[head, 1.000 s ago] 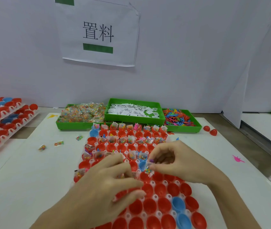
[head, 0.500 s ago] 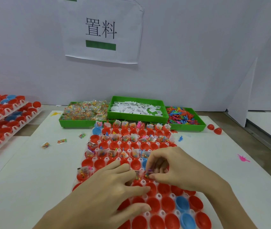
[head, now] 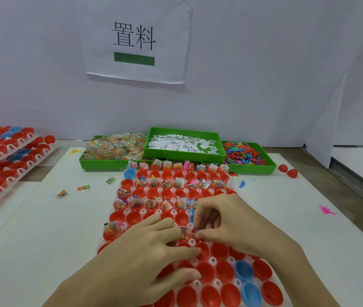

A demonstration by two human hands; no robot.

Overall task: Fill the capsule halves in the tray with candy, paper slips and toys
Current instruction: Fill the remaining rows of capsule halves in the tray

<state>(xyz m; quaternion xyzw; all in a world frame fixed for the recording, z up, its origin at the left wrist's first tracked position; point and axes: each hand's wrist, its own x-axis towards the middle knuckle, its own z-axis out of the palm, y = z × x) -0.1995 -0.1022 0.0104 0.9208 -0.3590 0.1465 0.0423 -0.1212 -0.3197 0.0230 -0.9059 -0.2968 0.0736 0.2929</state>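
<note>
The white plastic tray (head: pixel 194 284) of red and blue capsule halves lies flat in the middle of the white bench (head: pixel 43 240); its far rows hold clear candy packets with paper slips and small toys, while the near rows of red plastic capsule halves (head: pixel 224 269) stand bare, with a few blue plastic capsule halves (head: pixel 244 270) among them; over the tray's centre the left hand (head: pixel 145 258) pinches a clear packet of coloured candy (head: pixel 184 233) between thumb and forefinger, its other fingers lying curled on the capsules; the right hand (head: pixel 229 222) is just beside it, fingers bent and fingertips pinching a small purple toy (head: pixel 196 230) that touches the packet; behind the tray stand three green plastic bins side by side, the left green bin (head: pixel 96 162) heaped with candy packets, the middle green bin (head: pixel 185 155) with white printed paper slips, the right green bin (head: pixel 251 168) with multicoloured plastic toys; loose candy packets (head: pixel 83 187) lie on the bench to the tray's left, a pink toy (head: pixel 326 210) to its right; two closed red capsules (head: pixel 287 171) sit near the right bin; stacked trays of red capsule halves (head: pixel 3 160) fill the left edge; a white paper sign (head: pixel 135 38) with black characters hangs on the wall.
</note>
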